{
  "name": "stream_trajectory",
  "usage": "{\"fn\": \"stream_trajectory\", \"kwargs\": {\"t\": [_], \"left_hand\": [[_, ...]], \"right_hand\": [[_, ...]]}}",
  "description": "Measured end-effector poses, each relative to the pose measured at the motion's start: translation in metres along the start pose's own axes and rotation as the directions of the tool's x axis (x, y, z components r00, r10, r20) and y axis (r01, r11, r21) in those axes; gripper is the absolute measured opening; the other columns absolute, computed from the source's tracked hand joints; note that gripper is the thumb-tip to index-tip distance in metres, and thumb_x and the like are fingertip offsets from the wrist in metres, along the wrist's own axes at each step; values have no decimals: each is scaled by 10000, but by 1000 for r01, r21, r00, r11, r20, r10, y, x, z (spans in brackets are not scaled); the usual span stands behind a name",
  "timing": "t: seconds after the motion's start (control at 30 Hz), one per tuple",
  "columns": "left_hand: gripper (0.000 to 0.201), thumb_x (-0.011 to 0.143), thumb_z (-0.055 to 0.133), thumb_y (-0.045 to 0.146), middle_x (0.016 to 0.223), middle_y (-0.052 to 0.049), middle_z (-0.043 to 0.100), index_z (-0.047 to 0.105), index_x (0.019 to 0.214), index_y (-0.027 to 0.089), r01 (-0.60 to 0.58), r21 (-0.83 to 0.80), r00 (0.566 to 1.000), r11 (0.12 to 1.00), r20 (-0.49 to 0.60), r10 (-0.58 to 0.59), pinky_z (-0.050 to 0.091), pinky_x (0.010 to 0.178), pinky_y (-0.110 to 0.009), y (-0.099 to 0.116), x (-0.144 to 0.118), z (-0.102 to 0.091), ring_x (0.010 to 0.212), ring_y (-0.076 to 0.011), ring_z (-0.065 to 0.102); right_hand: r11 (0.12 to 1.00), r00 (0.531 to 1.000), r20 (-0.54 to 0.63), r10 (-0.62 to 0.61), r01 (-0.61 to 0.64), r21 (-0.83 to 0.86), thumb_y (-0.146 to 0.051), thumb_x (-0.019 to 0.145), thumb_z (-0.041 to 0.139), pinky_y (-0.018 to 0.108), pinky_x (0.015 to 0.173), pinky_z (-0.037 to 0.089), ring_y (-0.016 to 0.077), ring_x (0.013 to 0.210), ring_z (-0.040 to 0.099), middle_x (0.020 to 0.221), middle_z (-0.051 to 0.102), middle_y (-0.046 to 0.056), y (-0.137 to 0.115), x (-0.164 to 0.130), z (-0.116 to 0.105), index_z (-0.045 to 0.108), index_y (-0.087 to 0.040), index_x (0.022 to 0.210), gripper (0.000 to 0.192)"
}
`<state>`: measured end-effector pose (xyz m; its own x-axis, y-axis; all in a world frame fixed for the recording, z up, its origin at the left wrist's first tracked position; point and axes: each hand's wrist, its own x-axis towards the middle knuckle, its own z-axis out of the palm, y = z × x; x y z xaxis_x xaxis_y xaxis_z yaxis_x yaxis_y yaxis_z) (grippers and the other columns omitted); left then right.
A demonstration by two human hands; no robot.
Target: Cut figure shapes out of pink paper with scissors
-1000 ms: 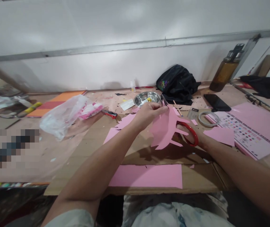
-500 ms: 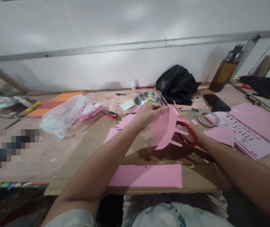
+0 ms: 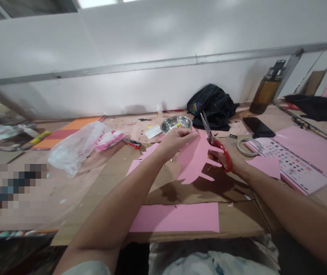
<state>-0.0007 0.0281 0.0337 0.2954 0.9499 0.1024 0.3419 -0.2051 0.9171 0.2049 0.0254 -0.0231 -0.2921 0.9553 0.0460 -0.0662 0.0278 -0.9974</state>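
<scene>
My left hand (image 3: 177, 142) pinches the upper edge of a pink paper cutout (image 3: 193, 158), which has several narrow strips sticking out on its right side. Red-handled scissors (image 3: 225, 152) are in my right hand (image 3: 222, 160), with my fingers in the handle loops. Their metal blades point up and away, just right of the paper's top edge. The cutout is held in the air above a brown cardboard sheet (image 3: 100, 198). Part of my right hand is hidden behind the paper strips and the red handle.
A pink paper sheet (image 3: 177, 217) lies near the cardboard's front edge. Beyond my hands are a steel bowl (image 3: 166, 125), a black cloth bag (image 3: 213, 107) and a red cutter (image 3: 133, 143). A phone (image 3: 258, 126), a tape roll (image 3: 249, 153) and an amber bottle (image 3: 266, 91) stand or lie right.
The scissors have come away from the paper's top edge, and their blades now show fully at its right. A thin paper strip beside them is no longer seen. The view has tilted slightly up.
</scene>
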Motion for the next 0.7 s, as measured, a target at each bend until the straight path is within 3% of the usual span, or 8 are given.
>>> {"fn": "stream_trajectory", "kwargs": {"t": [0.1,0.23,0.5,0.6,0.7], "left_hand": [[399,867,613,468,596,24,453,532,584,200,-37,47,999,998,29,36,258,532,-272,-2,0,0,546,-112,400],[389,863,621,463,586,24,453,573,580,199,-72,97,995,993,70,66,251,529,-277,-4,1,3,533,-107,385],[271,835,687,415,645,3,574,675,670,200,-82,96,993,992,90,74,295,529,-268,-4,1,10,574,-117,456],[145,776,754,342,759,-11,641,705,767,206,-67,-1,993,998,95,66,379,587,-258,-6,2,8,661,-130,541],[254,683,823,251,891,-31,699,731,917,213,-19,-99,994,995,106,30,450,672,-264,-11,4,6,763,-152,609]], "right_hand": [[987,999,-46,19,-11,162,-408,754,736,263,507,465,130,531,523,640,551,-48,-3,4,-1,604,-233,931,282],[959,999,-45,-10,22,284,-524,793,715,272,596,492,132,624,554,712,571,-38,-12,4,-2,608,-233,1049,402],[989,973,190,-134,142,-27,-370,747,801,292,605,476,140,634,524,728,591,-21,-9,-3,2,611,-214,807,253],[985,980,115,-163,169,-45,-327,756,764,299,588,469,141,603,512,678,579,-21,-5,1,-2,589,-212,746,209],[990,991,-20,-136,135,-35,-296,760,716,307,580,465,153,600,533,675,597,-11,-5,3,-6,568,-216,744,169]]}}
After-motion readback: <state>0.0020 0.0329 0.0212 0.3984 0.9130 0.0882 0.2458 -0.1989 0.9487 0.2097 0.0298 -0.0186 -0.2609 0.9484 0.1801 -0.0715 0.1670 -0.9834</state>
